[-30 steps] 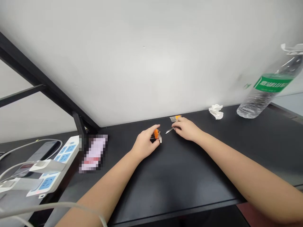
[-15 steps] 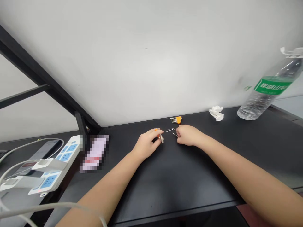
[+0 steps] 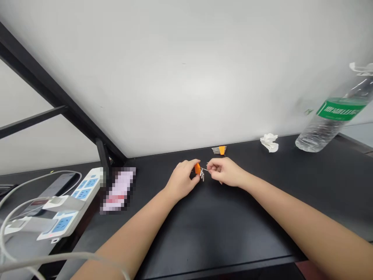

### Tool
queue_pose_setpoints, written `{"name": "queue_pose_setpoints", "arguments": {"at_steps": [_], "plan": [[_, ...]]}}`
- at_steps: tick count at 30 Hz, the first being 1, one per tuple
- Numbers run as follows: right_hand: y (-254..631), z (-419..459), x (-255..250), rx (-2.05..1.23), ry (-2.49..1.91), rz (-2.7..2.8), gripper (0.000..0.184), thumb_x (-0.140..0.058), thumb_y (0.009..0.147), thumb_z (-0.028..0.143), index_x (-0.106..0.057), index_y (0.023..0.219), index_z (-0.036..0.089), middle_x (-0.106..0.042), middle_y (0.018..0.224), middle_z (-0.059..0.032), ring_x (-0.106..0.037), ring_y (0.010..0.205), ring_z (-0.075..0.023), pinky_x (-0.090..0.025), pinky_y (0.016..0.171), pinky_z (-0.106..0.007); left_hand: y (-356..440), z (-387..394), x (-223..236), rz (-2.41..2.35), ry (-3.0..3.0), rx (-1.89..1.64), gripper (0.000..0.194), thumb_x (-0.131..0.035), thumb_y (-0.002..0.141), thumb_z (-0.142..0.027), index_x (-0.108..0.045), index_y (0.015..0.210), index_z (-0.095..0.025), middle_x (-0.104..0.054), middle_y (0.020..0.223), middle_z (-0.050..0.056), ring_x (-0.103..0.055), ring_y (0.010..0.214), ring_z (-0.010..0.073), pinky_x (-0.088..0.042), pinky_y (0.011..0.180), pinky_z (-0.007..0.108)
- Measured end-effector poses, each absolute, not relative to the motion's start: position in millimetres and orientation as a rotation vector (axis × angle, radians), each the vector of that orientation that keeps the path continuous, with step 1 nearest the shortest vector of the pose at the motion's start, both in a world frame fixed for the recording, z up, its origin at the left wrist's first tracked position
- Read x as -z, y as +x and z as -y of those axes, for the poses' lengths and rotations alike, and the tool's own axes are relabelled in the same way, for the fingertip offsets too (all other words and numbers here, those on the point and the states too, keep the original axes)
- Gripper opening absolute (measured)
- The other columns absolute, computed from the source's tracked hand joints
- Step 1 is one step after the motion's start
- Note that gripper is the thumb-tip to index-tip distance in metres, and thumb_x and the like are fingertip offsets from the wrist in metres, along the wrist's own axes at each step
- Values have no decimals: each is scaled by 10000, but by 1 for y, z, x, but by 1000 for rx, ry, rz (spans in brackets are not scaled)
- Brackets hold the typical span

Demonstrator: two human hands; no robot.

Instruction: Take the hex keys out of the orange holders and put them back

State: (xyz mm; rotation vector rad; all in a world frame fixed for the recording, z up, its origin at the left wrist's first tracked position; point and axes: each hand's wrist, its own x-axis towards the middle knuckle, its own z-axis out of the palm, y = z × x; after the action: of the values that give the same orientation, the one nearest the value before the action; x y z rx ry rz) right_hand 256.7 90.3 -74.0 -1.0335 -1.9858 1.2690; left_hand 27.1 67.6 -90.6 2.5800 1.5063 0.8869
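Observation:
My left hand (image 3: 182, 179) grips an orange hex key holder (image 3: 197, 168) between thumb and fingers. Several bent silver hex keys (image 3: 202, 175) stick out of its right side. In my right hand (image 3: 225, 171), thumb and fingertips pinch a thin hex key (image 3: 204, 169), its end at the holder. Most of that key is hidden by the fingers. Behind my right hand, near the wall, lies a second orange holder (image 3: 222, 150) filled with several silver keys. The loose keys beside my right hand are mostly covered by it.
A crumpled white tissue (image 3: 269, 142) and a large water bottle with a green label (image 3: 339, 109) stand along the wall at right. At left are a blurred pinkish packet (image 3: 119, 188), a white power strip (image 3: 71, 212) with plugs and cables, and a black metal frame (image 3: 72, 112).
My right hand picked up a hex key from the table and brought it left to the orange holder. My left hand keeps its hold, turning the holder slightly so more orange shows.

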Motion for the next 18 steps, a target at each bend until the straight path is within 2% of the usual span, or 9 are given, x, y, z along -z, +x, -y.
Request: {"name": "queue_pose_setpoints", "arguments": {"at_steps": [10,13,16,18], "plan": [[259,-92,74,-1316,-1017,1887,53,-626,801,215,-647,847,200,-575,669,53,-539,481,-90,-446,452,-217,26,-68,89,-1462,2643,-869,466,-671,839,-166,-570,1291,-218,-697,988,45,-661,877,213,-547,835,385],[260,-93,70,-1396,-1035,1826,73,-644,841,257,-664,839,186,-582,602,48,-534,466,-90,-441,460,-212,26,-68,87,-1420,2701,-843,444,-647,852,-165,-571,1287,-214,-719,1013,57,-674,933,226,-529,933,445],[258,-93,68,-1598,-1027,1648,187,-700,857,342,-655,808,167,-573,535,40,-524,449,-92,-421,437,-204,27,-67,83,-1423,2757,-806,442,-652,836,-156,-591,1268,-228,-746,1056,64,-662,1106,268,-374,1143,589],[254,-93,70,-1720,-1007,1499,257,-763,824,387,-642,800,160,-592,556,32,-529,452,-88,-409,419,-195,31,-65,83,-1430,2791,-802,456,-656,827,-153,-603,1271,-242,-755,1100,74,-621,1221,296,-268,1202,642]]}}
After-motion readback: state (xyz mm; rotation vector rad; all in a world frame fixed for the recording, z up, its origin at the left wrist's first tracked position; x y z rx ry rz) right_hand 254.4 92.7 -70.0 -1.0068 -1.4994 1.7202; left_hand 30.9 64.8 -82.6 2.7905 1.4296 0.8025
